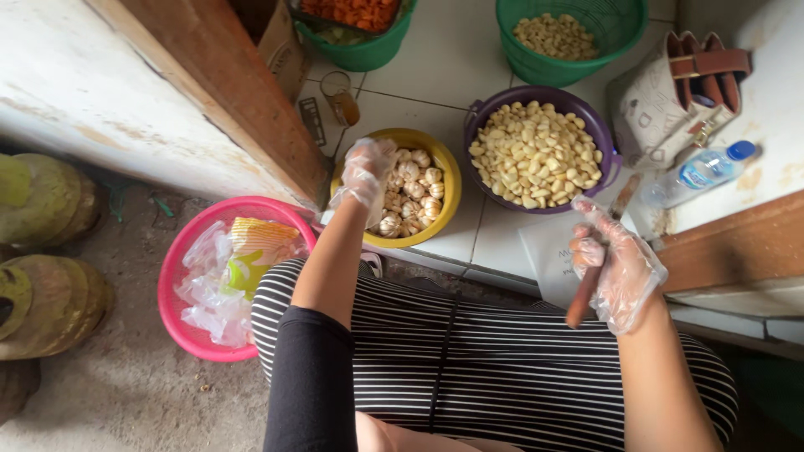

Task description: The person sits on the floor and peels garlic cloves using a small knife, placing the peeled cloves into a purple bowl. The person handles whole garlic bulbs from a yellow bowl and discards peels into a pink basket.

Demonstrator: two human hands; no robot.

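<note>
Bowl of garlic bulbs [448, 180] sits left of bowl of peeled cloves [603, 138].

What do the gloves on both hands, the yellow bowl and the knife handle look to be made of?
Gloves on the left hand and right hand: thin clear plastic film, crinkled and see-through. Yellow bowl: likely moulded plastic, smooth with an even colour. Knife handle: probably wood, matte brown.

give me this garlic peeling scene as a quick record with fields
left hand: gloved left hand reaching into the yellow bowl of whole garlic bulbs
right hand: gloved right hand holding a wooden-handled knife
peeled cloves: purple bowl and green basket
left side: pink basin with plastic bags
right side: water bottle
surface: white tiled floor
</note>
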